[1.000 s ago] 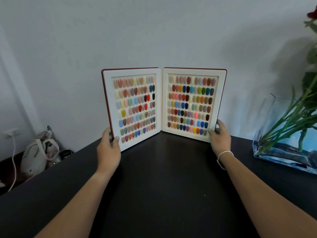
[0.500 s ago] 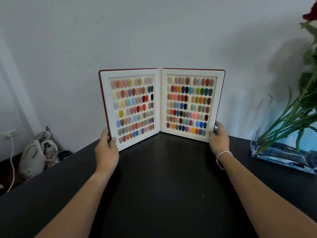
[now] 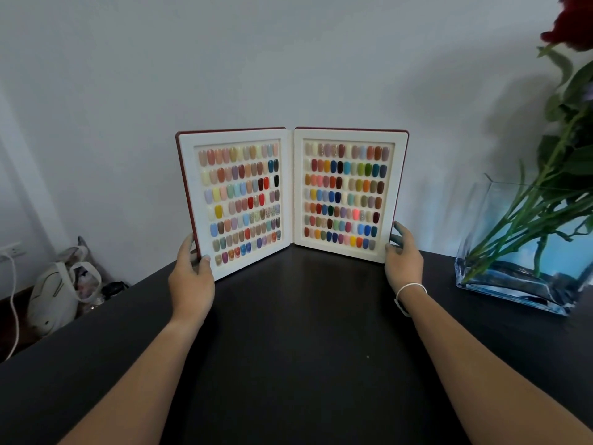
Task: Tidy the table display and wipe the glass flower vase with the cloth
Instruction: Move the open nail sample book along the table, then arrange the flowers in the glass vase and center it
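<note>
From the head cam we had a dark, near-black desk (image 3: 288, 364) pushed into a corner of plain pale walls (image 3: 288, 59), matte top with a soft reflection under the display. That display, a nail colour swatch book (image 3: 292, 194) with a red cover and white pages, stood upright and open like a V at the back of the desk, close to the wall. Our left hand (image 3: 192, 277) gripped its lower left edge, thumb on the front of the page and fingers wrapped behind the cover. Our right hand (image 3: 402, 258) was at the lower right edge with fingers fairly loose and spread; we couldn't tell if it was actually touching the cover. There was a white band on that wrist.

Off to the right sat the glass flower vase (image 3: 500, 261), rectangular, some water in the bottom, green stems (image 3: 529, 220) leaning out to the upper right with a red bloom cut off by the frame. It was well apart from the book. Down past the desk's left edge we saw a white bag (image 3: 54, 293), plus a wall socket (image 3: 11, 248) with a white cable hanging from it.
</note>
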A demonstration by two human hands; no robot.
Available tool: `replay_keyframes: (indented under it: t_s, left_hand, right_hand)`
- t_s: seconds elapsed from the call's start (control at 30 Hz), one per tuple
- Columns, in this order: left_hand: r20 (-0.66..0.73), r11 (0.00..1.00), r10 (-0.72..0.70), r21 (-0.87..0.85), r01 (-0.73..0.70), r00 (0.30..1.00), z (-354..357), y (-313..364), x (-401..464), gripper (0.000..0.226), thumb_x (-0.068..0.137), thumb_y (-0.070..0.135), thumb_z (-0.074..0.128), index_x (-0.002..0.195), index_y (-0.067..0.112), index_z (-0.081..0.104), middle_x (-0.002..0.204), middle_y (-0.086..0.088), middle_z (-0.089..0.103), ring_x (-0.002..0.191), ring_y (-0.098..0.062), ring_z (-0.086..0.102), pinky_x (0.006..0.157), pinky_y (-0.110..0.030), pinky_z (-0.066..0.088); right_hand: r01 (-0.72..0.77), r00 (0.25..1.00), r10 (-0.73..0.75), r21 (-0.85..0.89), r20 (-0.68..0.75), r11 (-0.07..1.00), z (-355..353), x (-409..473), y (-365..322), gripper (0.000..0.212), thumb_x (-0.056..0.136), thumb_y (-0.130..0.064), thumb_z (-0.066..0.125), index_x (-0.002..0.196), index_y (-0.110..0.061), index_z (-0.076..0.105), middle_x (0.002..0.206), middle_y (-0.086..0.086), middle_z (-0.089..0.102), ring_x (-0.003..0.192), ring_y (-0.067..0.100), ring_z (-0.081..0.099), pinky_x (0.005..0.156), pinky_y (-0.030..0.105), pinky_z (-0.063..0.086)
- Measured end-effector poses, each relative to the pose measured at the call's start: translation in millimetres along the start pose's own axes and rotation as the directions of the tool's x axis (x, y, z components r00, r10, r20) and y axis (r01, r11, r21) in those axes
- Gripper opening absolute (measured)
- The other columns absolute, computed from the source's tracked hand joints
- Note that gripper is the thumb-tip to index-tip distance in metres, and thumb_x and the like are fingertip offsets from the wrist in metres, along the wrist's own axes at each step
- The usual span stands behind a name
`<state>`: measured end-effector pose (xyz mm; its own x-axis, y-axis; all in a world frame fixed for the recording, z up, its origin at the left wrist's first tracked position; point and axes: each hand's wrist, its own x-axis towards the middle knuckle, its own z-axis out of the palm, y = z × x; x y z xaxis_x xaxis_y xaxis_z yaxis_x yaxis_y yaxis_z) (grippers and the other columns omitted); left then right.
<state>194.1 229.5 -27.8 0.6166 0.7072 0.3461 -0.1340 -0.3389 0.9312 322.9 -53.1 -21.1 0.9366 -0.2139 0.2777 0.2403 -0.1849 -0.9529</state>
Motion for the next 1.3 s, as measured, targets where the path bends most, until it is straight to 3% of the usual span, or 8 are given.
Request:
replay_keyframes:
  t_s: [0.33, 0.43, 0.53, 0.77, 0.97, 1.1, 1.2, 1.3]
  left_hand:
    - [-0.018, 0.998, 0.058, 0.037, -0.057, 0.998, -13, 16, -28, 0.051, 0.091, 0.011, 0.046, 0.137, 0.027, 0.031, 0.135, -0.009, 0.047, 0.117, -0.019, 0.049, 0.085, -0.032, 0.046]
    - [-0.067, 0.996, 0.054, 0.078, -0.049, 0.996, -16, 25, -43, 0.051, 0.090, 0.011, 0.047, 0.137, 0.025, 0.032, 0.140, -0.010, 0.042, 0.126, -0.024, 0.042, 0.096, -0.043, 0.043]
    - [-0.043, 0.997, 0.045, 0.059, -0.042, 0.998, -15, 32, -62, 0.050, 0.090, 0.012, 0.047, 0.136, 0.025, 0.034, 0.138, -0.010, 0.044, 0.123, -0.024, 0.046, 0.095, -0.043, 0.044]
    - [0.160, 0.996, 0.094, -0.008, -0.094, 0.983, 9, 60, -116, 0.047, 0.091, 0.017, 0.048, 0.136, 0.025, 0.037, 0.140, -0.006, 0.042, 0.111, -0.008, 0.041, 0.089, -0.028, 0.036]
    - [0.380, 0.971, 0.235, -0.127, -0.201, 0.895, 52, 111, -148, 0.045, 0.090, 0.019, 0.049, 0.134, 0.027, 0.039, 0.138, -0.004, 0.046, 0.112, -0.010, 0.047, 0.090, -0.027, 0.039]
    - [0.461, 0.939, 0.333, -0.242, -0.244, 0.823, 94, 162, -164, 0.045, 0.090, 0.020, 0.049, 0.133, 0.028, 0.039, 0.140, -0.001, 0.044, 0.117, -0.011, 0.047, 0.090, -0.022, 0.038]
    - [0.495, 0.910, 0.407, -0.297, -0.291, 0.768, 128, 199, -175, 0.044, 0.090, 0.020, 0.050, 0.132, 0.026, 0.041, 0.136, -0.002, 0.047, 0.108, -0.007, 0.048, 0.078, -0.010, 0.036]
    - [0.542, 0.895, 0.436, -0.342, -0.285, 0.718, 159, 230, -183, 0.043, 0.089, 0.021, 0.052, 0.131, 0.024, 0.043, 0.135, -0.003, 0.050, 0.104, -0.007, 0.051, 0.080, -0.010, 0.036]
  right_hand:
    - [0.065, 0.998, -0.065, -0.035, 0.005, 0.997, -48, -52, -10, 0.050, 0.090, -0.004, 0.048, 0.131, -0.030, 0.039, 0.135, 0.005, 0.048, 0.112, 0.021, 0.053, 0.090, 0.035, 0.047]
    - [0.087, 0.996, -0.086, -0.030, 0.016, 0.996, -70, -71, -11, 0.049, 0.089, -0.006, 0.049, 0.131, -0.029, 0.040, 0.132, 0.003, 0.050, 0.108, 0.014, 0.052, 0.078, 0.020, 0.046]
    - [0.083, 0.997, -0.083, -0.013, 0.005, 0.996, -94, -88, -13, 0.048, 0.089, -0.007, 0.051, 0.131, -0.028, 0.040, 0.130, 0.003, 0.051, 0.104, 0.010, 0.051, 0.066, 0.009, 0.040]
    - [0.085, 0.995, -0.085, 0.005, -0.046, 0.996, -159, -123, -22, 0.046, 0.088, -0.011, 0.054, 0.129, -0.028, 0.043, 0.123, 0.003, 0.056, 0.103, 0.013, 0.055, 0.082, 0.021, 0.043]
    - [0.183, 0.969, -0.174, 0.033, -0.176, 0.983, -224, -122, -51, 0.040, 0.088, -0.011, 0.053, 0.125, -0.027, 0.046, 0.113, 0.001, 0.058, 0.097, 0.012, 0.058, 0.083, 0.023, 0.047]
    - [0.247, 0.937, -0.222, 0.063, -0.269, 0.967, -261, -104, -82, 0.036, 0.089, -0.015, 0.053, 0.121, -0.030, 0.048, 0.108, -0.003, 0.058, 0.087, 0.006, 0.058, 0.063, 0.010, 0.047]
    - [0.269, 0.919, -0.228, 0.087, -0.322, 0.959, -282, -87, -99, 0.035, 0.089, -0.019, 0.053, 0.122, -0.030, 0.046, 0.113, -0.001, 0.057, 0.094, 0.010, 0.057, 0.083, 0.025, 0.046]
    - [0.268, 0.910, -0.215, 0.110, -0.354, 0.957, -295, -70, -107, 0.038, 0.089, -0.022, 0.053, 0.126, -0.027, 0.044, 0.117, 0.002, 0.057, 0.097, 0.015, 0.056, 0.084, 0.029, 0.045]
